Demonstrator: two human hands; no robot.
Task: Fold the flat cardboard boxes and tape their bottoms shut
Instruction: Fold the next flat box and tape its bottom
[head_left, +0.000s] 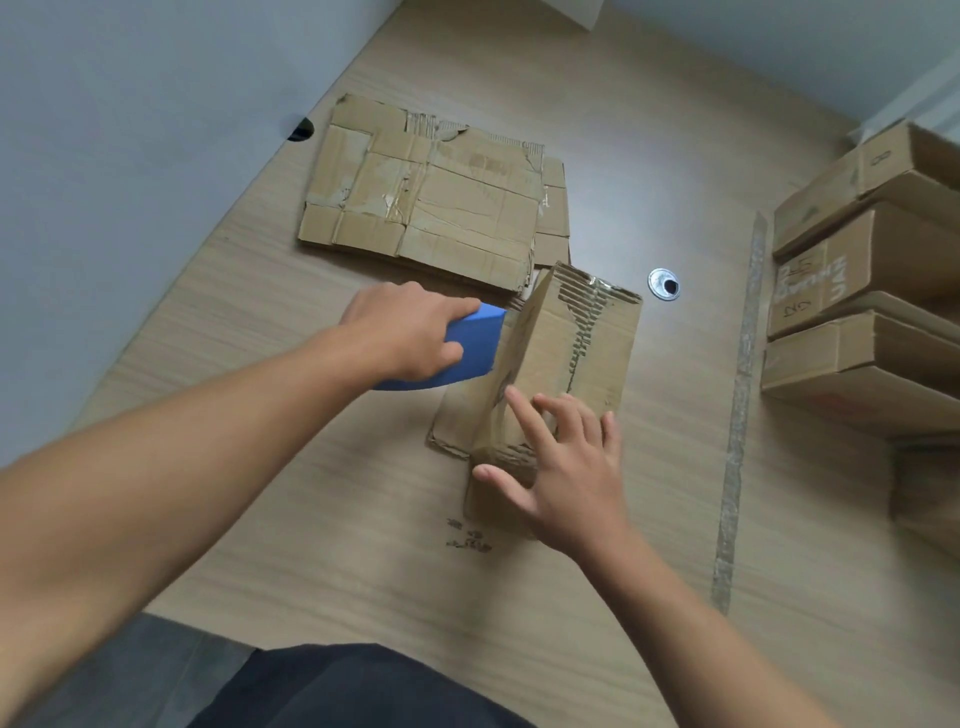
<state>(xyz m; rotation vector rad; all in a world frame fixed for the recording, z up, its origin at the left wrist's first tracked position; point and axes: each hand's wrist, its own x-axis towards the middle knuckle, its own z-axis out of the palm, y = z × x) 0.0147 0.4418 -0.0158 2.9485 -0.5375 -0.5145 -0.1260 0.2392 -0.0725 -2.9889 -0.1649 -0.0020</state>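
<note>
Our right hand (566, 467) presses flat and open on the box (587, 338) to keep it steady. Our left hand (410, 332) grips the blue tool (475, 348), likely ready to tape.

White letters (837, 280) on the side of a stacked box (883, 260) at the right look like "UAR" — the scrawl beside them is illegible. Dark marks (469, 540) on the table (311, 519) are too blurred to read.
</note>
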